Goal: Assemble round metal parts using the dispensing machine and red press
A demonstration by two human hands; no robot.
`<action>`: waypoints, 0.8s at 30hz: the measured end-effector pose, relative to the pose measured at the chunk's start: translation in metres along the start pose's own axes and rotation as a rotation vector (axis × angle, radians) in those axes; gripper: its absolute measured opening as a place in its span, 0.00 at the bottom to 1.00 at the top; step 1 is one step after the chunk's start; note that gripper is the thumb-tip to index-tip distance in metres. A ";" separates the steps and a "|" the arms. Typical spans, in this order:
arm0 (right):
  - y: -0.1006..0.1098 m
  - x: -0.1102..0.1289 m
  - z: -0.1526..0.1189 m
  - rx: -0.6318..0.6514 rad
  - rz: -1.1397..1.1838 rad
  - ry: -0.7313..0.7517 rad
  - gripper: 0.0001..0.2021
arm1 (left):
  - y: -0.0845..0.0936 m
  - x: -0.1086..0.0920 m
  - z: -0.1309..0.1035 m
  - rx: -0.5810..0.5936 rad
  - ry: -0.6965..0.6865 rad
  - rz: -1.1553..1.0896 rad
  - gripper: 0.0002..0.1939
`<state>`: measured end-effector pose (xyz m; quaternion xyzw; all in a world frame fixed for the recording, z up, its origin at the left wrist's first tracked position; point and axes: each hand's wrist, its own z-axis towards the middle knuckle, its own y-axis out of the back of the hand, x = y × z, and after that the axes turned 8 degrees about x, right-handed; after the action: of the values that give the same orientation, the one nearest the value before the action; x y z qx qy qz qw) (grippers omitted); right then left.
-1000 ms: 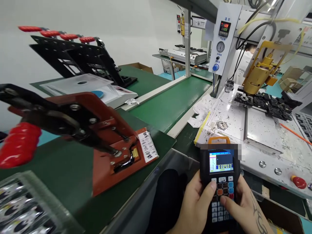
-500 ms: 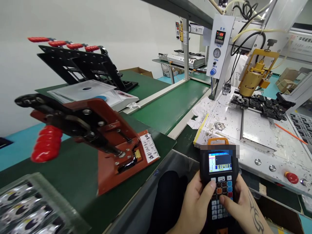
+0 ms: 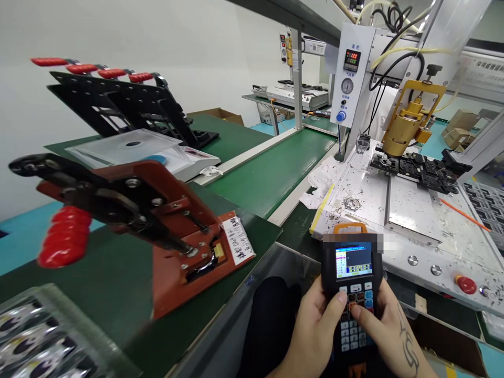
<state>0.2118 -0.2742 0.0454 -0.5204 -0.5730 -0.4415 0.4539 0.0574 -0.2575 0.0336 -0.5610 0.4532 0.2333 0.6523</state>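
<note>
Both hands grip a black handheld control pendant [image 3: 356,336] with a lit screen and a keypad, held upright at the front of the white machine. My left hand [image 3: 317,328] wraps its left side, the thumb lying on the upper left keys. Around its right side is my right hand [image 3: 384,325], the thumb tip on an orange key near the middle of the keypad. Fingers behind the pendant are hidden. Beyond it, the brass-coloured dispensing head [image 3: 397,128] of the machine stands over a black fixture [image 3: 417,169] on the white machine bed [image 3: 364,202].
On the left green bench stands a red-brown clamp press [image 3: 181,283] with a red handle. Behind it are black clamp fixtures [image 3: 157,110]. A clear tray of parts [image 3: 35,336] lies front left. A green conveyor belt [image 3: 271,163] runs between. A red stop button [image 3: 466,284] sits front right.
The view has shifted slightly, so the benches and machine appear a little further left. My right thumb has moved up slightly on the keypad. Both hands keep hold of the pendant.
</note>
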 end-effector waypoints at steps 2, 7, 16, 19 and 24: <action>0.000 -0.001 0.000 0.002 0.000 0.005 0.22 | 0.000 0.000 0.000 -0.002 0.005 0.001 0.22; -0.001 0.002 -0.001 -0.011 -0.044 0.009 0.22 | 0.001 0.000 0.001 -0.014 0.010 0.017 0.21; -0.001 0.007 0.000 -0.014 -0.053 -0.014 0.22 | 0.002 0.001 0.003 -0.018 0.025 0.005 0.24; -0.001 0.007 0.001 -0.007 -0.011 0.008 0.23 | 0.004 0.002 0.004 -0.012 0.025 0.001 0.26; -0.002 0.008 0.004 -0.019 -0.019 0.000 0.25 | 0.005 0.001 0.006 -0.012 0.046 -0.002 0.24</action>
<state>0.2095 -0.2688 0.0521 -0.5193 -0.5737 -0.4511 0.4446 0.0564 -0.2508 0.0299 -0.5705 0.4662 0.2222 0.6385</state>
